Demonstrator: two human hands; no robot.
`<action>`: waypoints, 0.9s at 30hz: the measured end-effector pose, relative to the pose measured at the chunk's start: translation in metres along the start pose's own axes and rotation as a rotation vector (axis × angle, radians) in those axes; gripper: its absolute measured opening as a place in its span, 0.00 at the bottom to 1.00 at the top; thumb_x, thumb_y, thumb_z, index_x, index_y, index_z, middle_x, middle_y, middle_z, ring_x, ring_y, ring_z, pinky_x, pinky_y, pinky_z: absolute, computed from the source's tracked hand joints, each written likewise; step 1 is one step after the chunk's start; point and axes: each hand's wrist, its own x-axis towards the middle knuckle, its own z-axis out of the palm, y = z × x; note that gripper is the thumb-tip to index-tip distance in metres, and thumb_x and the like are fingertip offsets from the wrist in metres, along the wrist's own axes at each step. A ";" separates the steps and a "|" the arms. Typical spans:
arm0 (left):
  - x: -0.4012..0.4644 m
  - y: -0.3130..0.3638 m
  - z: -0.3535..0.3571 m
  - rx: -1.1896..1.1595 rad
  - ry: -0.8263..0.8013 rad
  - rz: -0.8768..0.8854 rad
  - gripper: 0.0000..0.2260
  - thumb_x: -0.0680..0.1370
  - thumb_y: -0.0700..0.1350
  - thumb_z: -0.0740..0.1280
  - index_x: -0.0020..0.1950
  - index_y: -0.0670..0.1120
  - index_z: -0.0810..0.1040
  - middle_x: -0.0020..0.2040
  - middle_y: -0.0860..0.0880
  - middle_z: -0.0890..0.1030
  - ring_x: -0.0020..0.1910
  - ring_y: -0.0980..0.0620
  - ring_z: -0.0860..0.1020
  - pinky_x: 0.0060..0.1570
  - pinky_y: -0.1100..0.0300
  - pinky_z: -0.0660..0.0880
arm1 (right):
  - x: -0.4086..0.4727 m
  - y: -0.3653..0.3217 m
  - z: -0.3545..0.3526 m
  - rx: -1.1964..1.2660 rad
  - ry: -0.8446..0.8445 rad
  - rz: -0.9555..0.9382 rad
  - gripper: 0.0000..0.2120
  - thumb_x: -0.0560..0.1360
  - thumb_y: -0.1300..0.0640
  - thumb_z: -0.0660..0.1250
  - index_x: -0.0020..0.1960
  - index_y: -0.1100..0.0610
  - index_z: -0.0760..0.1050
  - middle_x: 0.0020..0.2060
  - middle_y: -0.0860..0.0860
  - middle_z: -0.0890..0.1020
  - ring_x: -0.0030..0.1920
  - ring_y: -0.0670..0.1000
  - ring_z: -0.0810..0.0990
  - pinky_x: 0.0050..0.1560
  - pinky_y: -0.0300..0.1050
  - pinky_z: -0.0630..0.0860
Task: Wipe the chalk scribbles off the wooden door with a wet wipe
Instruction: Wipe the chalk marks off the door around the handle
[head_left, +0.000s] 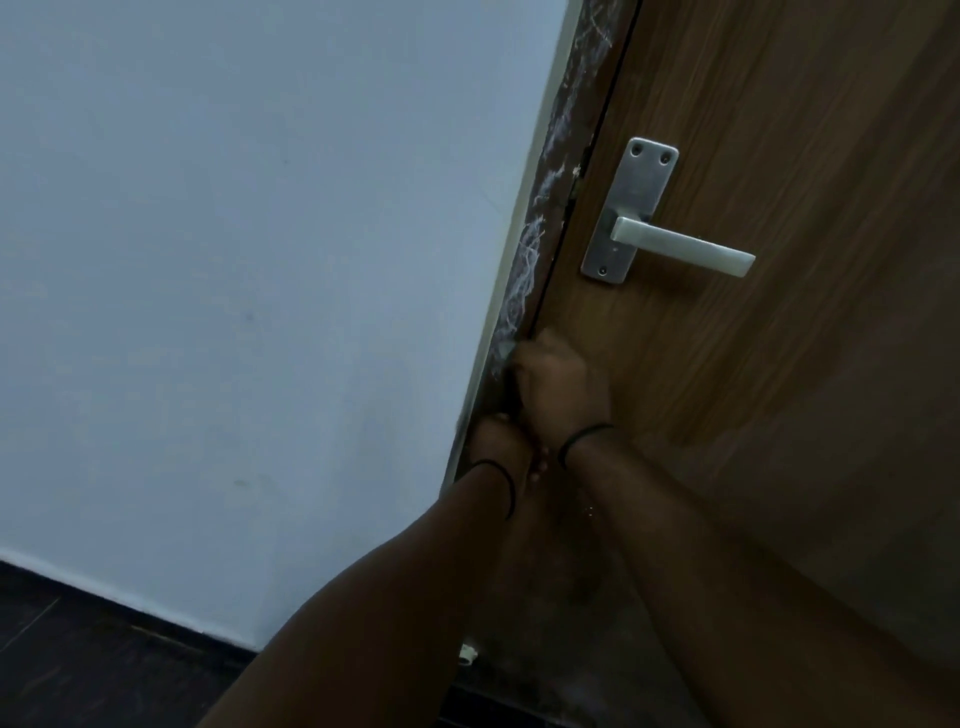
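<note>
Wet wipe barely visible, pale scrap at the dark door frame strip, under the right hand; likely soft, limp, slippery when damp, best bunched under the fingertips. Chalk scribbles run up the strip above it, beside the wooden door. Right fingers curl on the wipe, pressing. Left hand just below at frame edge; fingers hidden, cannot tell. Metal handle up right, white wall left
</note>
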 end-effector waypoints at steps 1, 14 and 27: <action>0.001 -0.002 -0.003 0.051 0.006 0.029 0.14 0.82 0.43 0.61 0.36 0.52 0.72 0.33 0.53 0.77 0.28 0.56 0.77 0.34 0.56 0.80 | -0.004 -0.001 0.009 -0.009 -0.044 0.002 0.07 0.75 0.64 0.62 0.43 0.59 0.78 0.43 0.56 0.76 0.42 0.57 0.77 0.34 0.45 0.66; -0.002 -0.009 -0.003 -0.066 0.016 -0.037 0.16 0.81 0.39 0.60 0.33 0.42 0.75 0.20 0.50 0.75 0.16 0.52 0.70 0.19 0.67 0.65 | 0.022 -0.018 0.005 0.033 0.111 0.040 0.08 0.72 0.66 0.63 0.47 0.60 0.79 0.45 0.58 0.79 0.43 0.59 0.79 0.35 0.45 0.69; 0.005 -0.021 -0.008 0.100 0.039 -0.017 0.15 0.79 0.39 0.62 0.32 0.43 0.76 0.21 0.49 0.76 0.18 0.50 0.73 0.22 0.64 0.69 | 0.014 -0.019 0.014 -0.168 -0.084 -0.069 0.08 0.70 0.66 0.62 0.45 0.57 0.78 0.42 0.55 0.80 0.42 0.58 0.80 0.33 0.44 0.63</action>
